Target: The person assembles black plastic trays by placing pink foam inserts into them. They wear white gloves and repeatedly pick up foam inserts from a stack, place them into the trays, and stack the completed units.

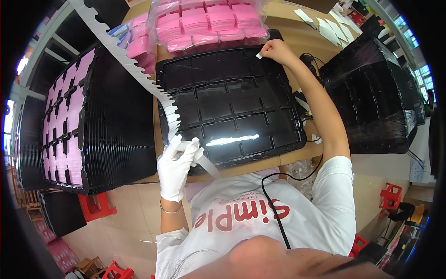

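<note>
A black plastic tray [223, 100] with moulded compartments lies flat in front of me, light glinting off its near side. My left hand [175, 162], in a white glove, is closed on a long white label strip [125, 60] beside the tray's near left corner. Small flaps stick out along one edge of the strip, which runs up to the far left; a bare tail [209, 166] hangs from the hand's other side. My right hand [277, 52], bare, pinches a small white label [259, 56] at the tray's far right corner.
Pink sheets in clear plastic [209, 21] stand behind the tray. Left is a tall stack of black trays [116, 121] with pink pieces in its outer one; right, a wrapped black stack [367, 97]. White papers [327, 30] lie on the cardboard-covered table. A black cable [297, 178] crosses near me.
</note>
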The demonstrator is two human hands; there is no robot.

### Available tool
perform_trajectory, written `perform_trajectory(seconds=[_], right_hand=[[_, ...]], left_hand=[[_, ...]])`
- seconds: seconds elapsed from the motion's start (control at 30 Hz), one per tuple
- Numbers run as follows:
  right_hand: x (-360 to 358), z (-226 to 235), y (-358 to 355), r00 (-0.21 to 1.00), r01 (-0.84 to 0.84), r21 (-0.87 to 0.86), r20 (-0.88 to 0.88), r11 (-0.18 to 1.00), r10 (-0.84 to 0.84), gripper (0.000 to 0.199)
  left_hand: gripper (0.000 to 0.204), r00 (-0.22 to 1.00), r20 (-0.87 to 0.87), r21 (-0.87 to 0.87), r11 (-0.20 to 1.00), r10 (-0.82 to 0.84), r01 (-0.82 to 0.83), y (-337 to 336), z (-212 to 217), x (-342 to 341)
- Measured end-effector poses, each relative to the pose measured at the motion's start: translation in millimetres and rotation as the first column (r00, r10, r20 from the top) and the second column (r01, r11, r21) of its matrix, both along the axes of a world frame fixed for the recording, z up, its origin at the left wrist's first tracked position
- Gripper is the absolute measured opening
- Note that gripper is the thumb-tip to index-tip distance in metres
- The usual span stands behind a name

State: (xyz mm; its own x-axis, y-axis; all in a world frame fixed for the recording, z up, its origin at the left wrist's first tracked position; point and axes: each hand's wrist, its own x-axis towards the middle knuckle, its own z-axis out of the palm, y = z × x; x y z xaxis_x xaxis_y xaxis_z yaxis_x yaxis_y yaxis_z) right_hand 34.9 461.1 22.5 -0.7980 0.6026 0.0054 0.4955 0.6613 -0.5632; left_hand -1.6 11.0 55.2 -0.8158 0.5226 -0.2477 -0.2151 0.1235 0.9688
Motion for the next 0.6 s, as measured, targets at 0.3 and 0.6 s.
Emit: perform_trajectory(seconds=[0.3, 0.6], right_hand=[[-3, 4, -9, 0.995, 0.095, 0.066, 0.009, 0.993, -0.095, 0.023], [51, 20, -86, 0.931, -0.218, -0.504, -0.363, 0.836, 0.024, 0.012]], left_hand=[[0.018, 0.999, 0.019, -0.026, 0.998, -0.049, 0.049, -3, -1, -4], [0.012, 1.000, 0.007, 0.025, 1.000, 0.019, -0.019, 1, 5, 2]])
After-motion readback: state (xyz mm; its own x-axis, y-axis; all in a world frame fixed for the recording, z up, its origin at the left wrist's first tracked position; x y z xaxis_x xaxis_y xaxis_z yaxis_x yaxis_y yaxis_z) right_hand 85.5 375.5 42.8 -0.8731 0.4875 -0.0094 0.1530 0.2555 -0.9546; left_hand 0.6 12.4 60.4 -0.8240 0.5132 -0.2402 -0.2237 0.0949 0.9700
